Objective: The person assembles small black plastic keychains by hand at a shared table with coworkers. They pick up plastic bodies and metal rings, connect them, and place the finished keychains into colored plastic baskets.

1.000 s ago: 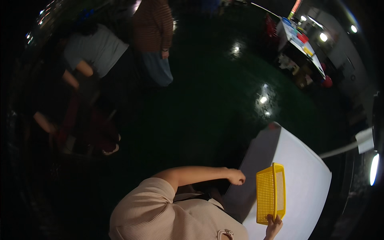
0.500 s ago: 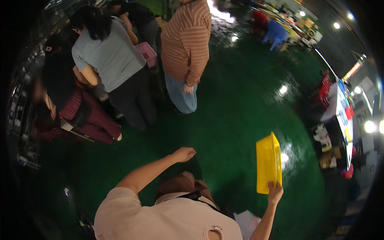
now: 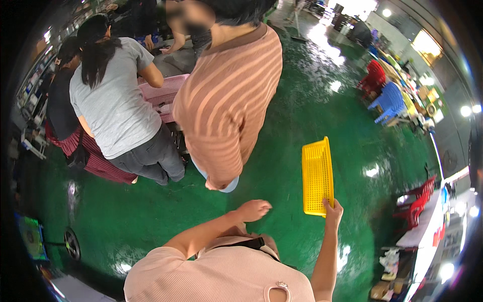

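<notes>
One yellow basket (image 3: 317,176), extending ahead of the right hand (image 3: 334,211), fingers clamped on its near end, best gripped steadily; left hand (image 3: 253,210), fingers curled, closure unclear from here

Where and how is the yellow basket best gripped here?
Probably by the edge at the near right corner of the yellow basket, coming from the person's own side, where the right hand holds it. The basket's length points away from the body, putting that end closest, and its thin wall suits a pinch between thumb and fingers.
</notes>
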`<state>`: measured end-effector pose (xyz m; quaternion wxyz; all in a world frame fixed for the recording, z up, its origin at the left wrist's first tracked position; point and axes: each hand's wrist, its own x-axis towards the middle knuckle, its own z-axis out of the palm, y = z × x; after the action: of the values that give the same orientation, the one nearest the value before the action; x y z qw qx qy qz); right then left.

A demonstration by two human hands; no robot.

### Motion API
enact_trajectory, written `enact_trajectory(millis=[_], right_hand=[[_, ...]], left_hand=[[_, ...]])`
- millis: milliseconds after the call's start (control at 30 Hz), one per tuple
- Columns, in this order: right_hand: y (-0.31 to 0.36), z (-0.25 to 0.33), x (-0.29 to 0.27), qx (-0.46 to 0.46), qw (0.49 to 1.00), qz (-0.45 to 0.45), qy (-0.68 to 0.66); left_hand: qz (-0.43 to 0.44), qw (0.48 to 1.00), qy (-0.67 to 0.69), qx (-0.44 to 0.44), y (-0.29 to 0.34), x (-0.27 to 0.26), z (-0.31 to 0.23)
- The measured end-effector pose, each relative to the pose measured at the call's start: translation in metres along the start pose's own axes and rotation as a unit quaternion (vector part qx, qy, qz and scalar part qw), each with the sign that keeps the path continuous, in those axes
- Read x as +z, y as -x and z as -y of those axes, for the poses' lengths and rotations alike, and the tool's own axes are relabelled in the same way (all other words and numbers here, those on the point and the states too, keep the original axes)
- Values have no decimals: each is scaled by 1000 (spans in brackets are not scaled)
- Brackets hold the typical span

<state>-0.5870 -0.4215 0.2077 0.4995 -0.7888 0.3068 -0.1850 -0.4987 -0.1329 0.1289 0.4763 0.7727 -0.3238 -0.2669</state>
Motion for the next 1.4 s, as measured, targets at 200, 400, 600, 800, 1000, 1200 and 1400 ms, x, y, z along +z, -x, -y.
enact_trajectory(millis=[200,400,600,800,1000,1200,1400], right_hand=[[-207,-63,-7,90,995,40,-33],[-457,-16,66,89,953,291,10],[-649,98,243,-192,892,393,116],[-764,208,443,-330,870,317,181],[-842,316,611,-423,817,326,217],[-926,400,784,-484,778,342,209],[-959,475,1000,-555,743,346,140]], left_hand=[[43,989,117,78,-178,-25,-60],[-118,991,45,-50,-299,-67,-5],[-325,940,15,-104,-361,-156,-36],[-451,881,53,-129,-437,-252,-27],[-625,759,118,-140,-500,-405,-2],[-663,718,26,-209,-535,-534,45],[-584,676,-81,-443,-568,-574,191]])
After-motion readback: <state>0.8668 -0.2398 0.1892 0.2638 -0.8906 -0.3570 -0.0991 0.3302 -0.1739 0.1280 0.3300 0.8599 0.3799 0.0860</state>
